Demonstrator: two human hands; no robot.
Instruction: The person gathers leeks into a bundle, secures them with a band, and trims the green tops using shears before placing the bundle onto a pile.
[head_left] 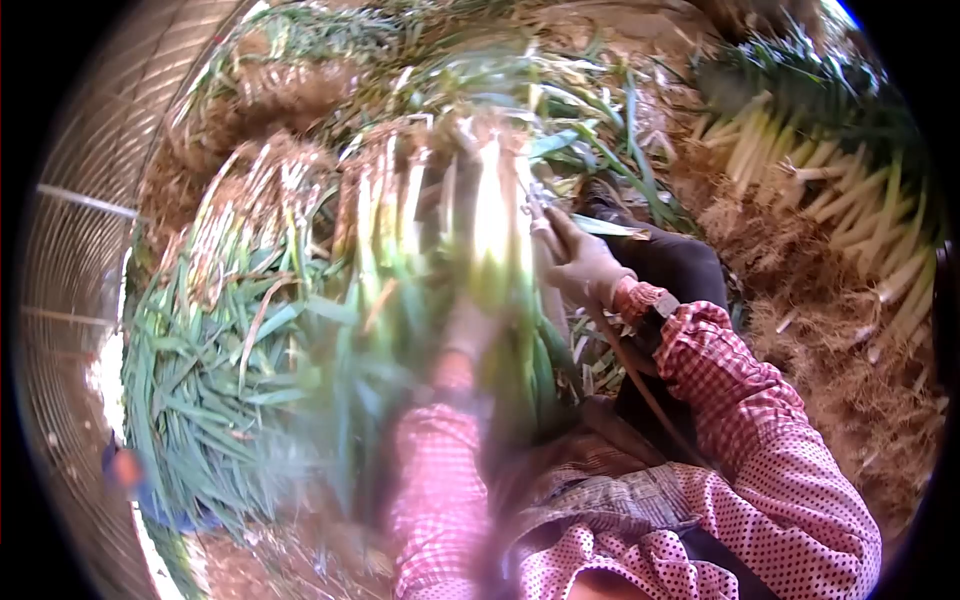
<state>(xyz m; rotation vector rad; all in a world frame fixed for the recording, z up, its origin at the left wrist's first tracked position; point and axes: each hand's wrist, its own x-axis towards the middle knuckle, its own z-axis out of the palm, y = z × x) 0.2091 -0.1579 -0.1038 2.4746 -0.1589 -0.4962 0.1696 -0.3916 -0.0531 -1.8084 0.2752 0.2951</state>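
My left hand (470,335) is smeared by motion over the green leaves of long white-stemmed vegetables (490,215), just left of centre. Whether its fingers grip them cannot be made out. In a pale glove, my right hand (585,262) is closed around a thin tool or stick (545,230) beside the white stems. More of these plants lie in a row to the left, their brown roots (265,165) toward the top and their green leaves (200,370) toward the bottom.
A pile of cleaner white-stemmed plants (850,190) lies at the right, roots toward me. Loose leaves (620,140) litter the ground behind my right hand. A ribbed, curved wall (70,270) runs along the left. My dark-clothed leg (680,265) is bent beside my right forearm.
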